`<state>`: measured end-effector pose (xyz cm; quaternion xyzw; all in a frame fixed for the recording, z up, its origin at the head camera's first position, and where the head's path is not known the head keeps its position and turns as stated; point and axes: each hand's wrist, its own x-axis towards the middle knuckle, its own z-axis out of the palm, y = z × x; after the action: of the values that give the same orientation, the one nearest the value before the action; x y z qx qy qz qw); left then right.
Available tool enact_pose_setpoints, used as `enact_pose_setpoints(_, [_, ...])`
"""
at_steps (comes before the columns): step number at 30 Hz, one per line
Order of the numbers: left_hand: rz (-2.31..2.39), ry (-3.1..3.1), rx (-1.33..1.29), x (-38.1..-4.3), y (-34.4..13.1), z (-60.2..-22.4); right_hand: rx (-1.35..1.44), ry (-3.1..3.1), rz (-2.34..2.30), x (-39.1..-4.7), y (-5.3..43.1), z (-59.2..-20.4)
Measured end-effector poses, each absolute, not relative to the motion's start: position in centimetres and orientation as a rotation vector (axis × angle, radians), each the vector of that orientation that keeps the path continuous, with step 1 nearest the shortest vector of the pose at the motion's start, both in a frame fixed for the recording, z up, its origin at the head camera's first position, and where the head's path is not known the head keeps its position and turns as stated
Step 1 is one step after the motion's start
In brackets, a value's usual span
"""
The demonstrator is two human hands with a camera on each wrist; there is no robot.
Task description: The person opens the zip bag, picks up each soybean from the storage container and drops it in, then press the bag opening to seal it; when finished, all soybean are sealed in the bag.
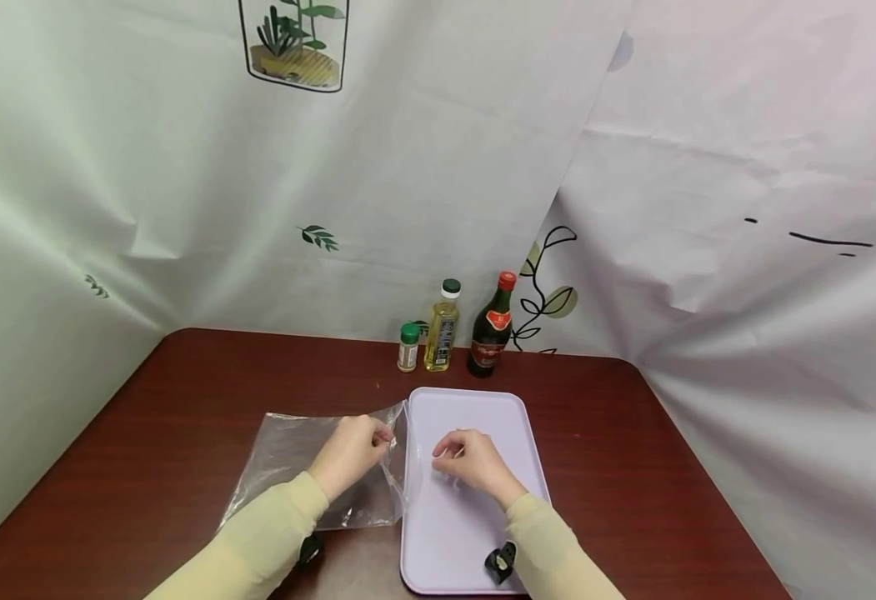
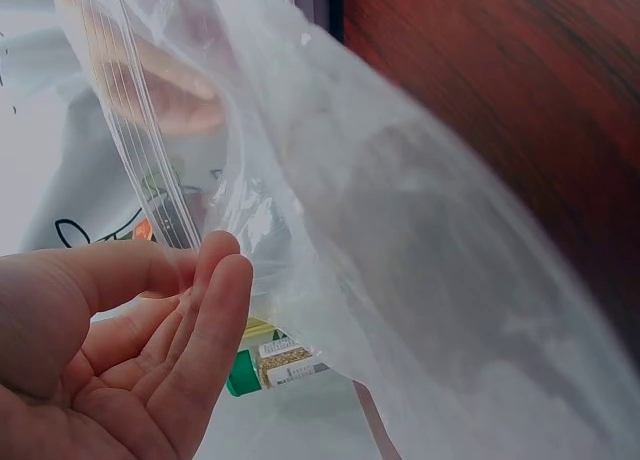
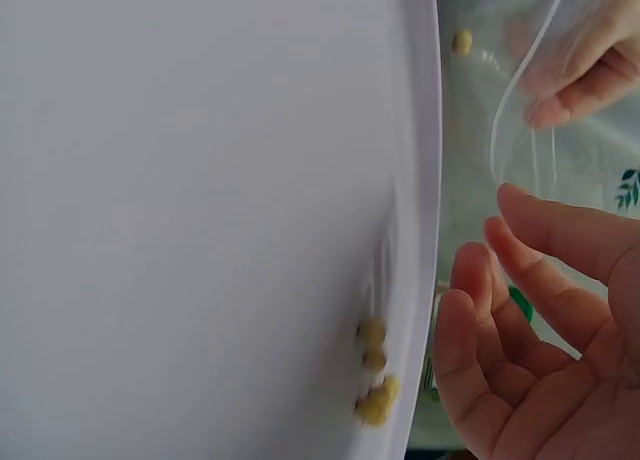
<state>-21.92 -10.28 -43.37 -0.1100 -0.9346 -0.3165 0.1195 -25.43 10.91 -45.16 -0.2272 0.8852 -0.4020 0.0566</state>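
Observation:
My left hand pinches the mouth edge of a clear plastic zip bag, with thumb and forefinger closed together at the seal lines. The bag spreads over the table, its mouth against the lilac tray. Above that tray my right hand is loosely bent. Its thumb and fingertips stand slightly apart, and I see nothing between them. In the right wrist view, several small yellow-brown balls lie along the tray's rim. Another small ball shows near the bag; whether it is inside, I cannot tell.
At the back of the dark red table stand a green-capped spice jar, an oil bottle and a dark, red-capped bottle. A patterned white cloth hangs behind.

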Motion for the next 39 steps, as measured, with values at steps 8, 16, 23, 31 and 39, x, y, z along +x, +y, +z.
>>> enact_pose_setpoints(8, [-0.938, -2.747, -0.307, -21.8, -10.2, -43.2, -0.620, 2.695, -1.211, -25.9, 12.4, -45.7])
enact_pose_setpoints(16, [-0.927, -2.745, -0.307, -21.8, -10.2, -43.4, -0.506, 2.684, -1.245, -26.3, 14.2, -45.6])
enact_pose_setpoints(23, [-0.912, -2.742, -0.314, -22.0, -10.2, -43.4, -0.443, 2.699, -1.228, -26.6, 15.5, -45.9])
enact_pose_setpoints(31, [-0.907, -2.752, -0.319, -22.0, -10.2, -43.4, -0.460, 2.737, -1.101, -26.5, 16.1, -45.9])
enact_pose_setpoints(39, [-0.926, -2.751, -0.313, -21.9, -10.2, -43.2, -0.515, 2.744, -1.049, -26.1, 15.9, -45.7])
